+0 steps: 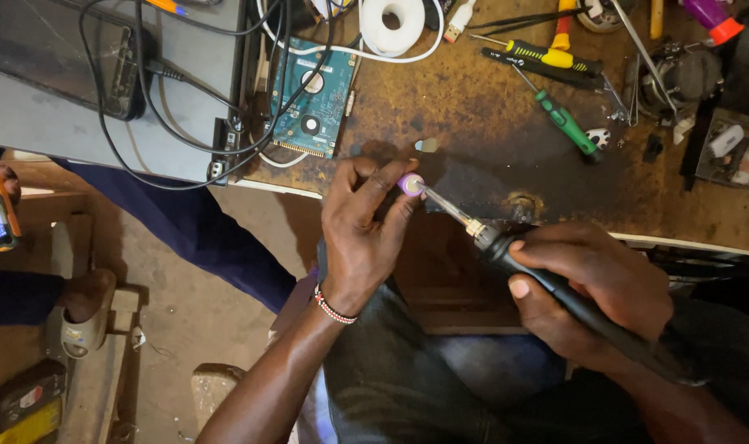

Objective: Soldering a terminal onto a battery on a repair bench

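Fingers (592, 271) of the right hand (592, 288) are wrapped tight around a black soldering iron (555, 288), and the left hand (362, 230) pinches a small purple-white round part (410, 184) at its tip, just off the workbench (473, 107) edge. On the bench, biggest first: a grey laptop (70, 90), blue circuit board (313, 99), white tape roll (393, 25), then a green screwdriver (565, 123).

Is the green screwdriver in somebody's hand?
No, the green screwdriver lies on the bench, away from both hands, which hold a black tool and a small purple piece.
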